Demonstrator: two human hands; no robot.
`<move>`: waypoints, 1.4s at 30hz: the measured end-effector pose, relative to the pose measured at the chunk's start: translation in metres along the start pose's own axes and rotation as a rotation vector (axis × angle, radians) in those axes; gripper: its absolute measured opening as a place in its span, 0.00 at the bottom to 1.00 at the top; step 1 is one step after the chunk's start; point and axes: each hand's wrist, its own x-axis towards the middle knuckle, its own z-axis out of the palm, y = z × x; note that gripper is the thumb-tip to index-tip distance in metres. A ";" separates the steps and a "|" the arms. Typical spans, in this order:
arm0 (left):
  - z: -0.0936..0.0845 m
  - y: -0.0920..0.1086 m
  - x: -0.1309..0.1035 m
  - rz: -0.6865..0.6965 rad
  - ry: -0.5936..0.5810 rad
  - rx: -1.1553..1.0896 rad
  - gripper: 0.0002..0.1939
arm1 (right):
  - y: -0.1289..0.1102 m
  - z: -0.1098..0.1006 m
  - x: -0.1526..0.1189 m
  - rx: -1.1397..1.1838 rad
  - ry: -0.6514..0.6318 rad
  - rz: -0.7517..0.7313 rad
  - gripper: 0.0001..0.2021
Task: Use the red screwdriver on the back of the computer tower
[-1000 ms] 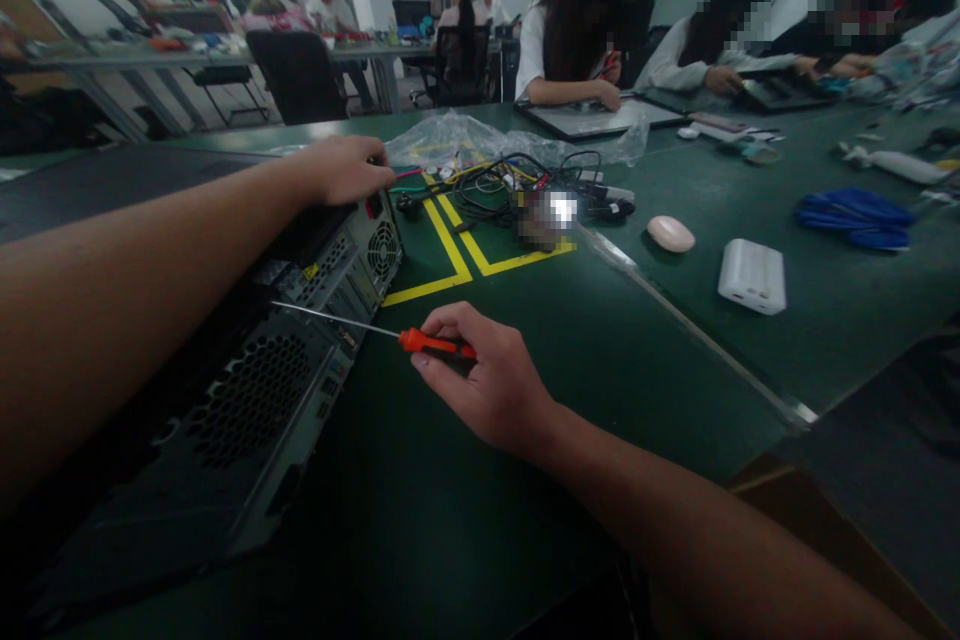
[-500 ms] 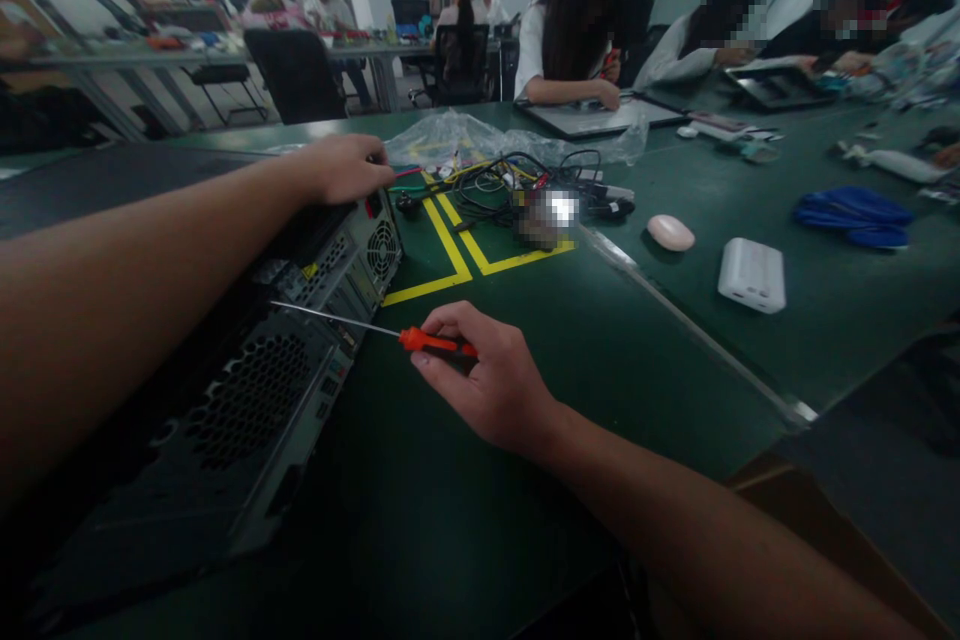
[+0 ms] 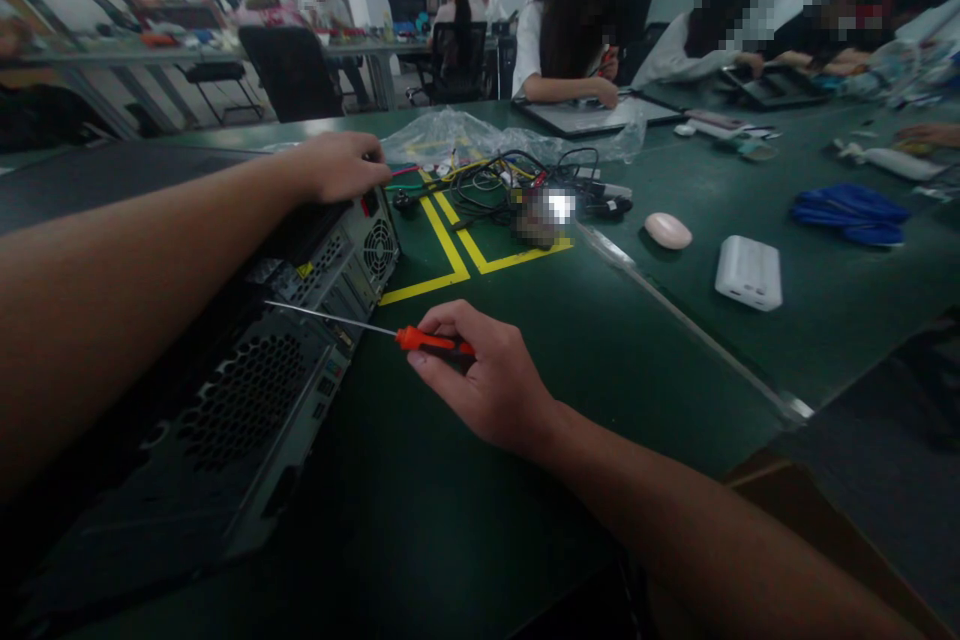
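Observation:
A dark computer case (image 3: 232,400) lies on the table at the left, its metal rear side with a honeycomb vent and a round fan grille facing me. Over its far top edge my left hand (image 3: 345,166) is closed, fingers bent around the corner beside the red switch. My right hand (image 3: 484,370) grips a screwdriver (image 3: 424,340) by its orange and black handle. The long thin shaft points left, and its tip appears to meet the rear of the case near the vent; exact contact is hard to make out.
Behind the case lie tangled cables (image 3: 487,182) and a clear plastic sheet (image 3: 442,135). Further right are a pink oval object (image 3: 667,230), a white block-shaped device (image 3: 748,272) and a blue bundle (image 3: 851,212). Yellow tape (image 3: 450,250) marks the green table. Several people work beyond.
Both hands and the screwdriver keep nearly the same place against the case. The whole view has shifted very slightly. A hand has come into view at the far right edge.

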 end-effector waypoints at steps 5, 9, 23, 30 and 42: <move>-0.004 0.005 -0.007 -0.005 -0.002 0.001 0.31 | 0.001 0.000 -0.001 -0.005 -0.004 0.025 0.06; -0.003 0.003 -0.005 0.010 0.001 0.018 0.30 | 0.000 0.000 -0.001 -0.001 -0.001 0.016 0.06; -0.004 0.007 -0.006 -0.004 -0.014 0.004 0.35 | 0.000 -0.001 0.001 -0.027 0.039 -0.019 0.10; -0.005 0.008 -0.007 -0.006 -0.013 0.008 0.33 | -0.001 0.001 -0.001 0.012 0.010 0.052 0.11; 0.009 -0.012 0.012 0.011 0.027 -0.015 0.34 | 0.000 0.002 -0.001 0.000 -0.013 0.062 0.06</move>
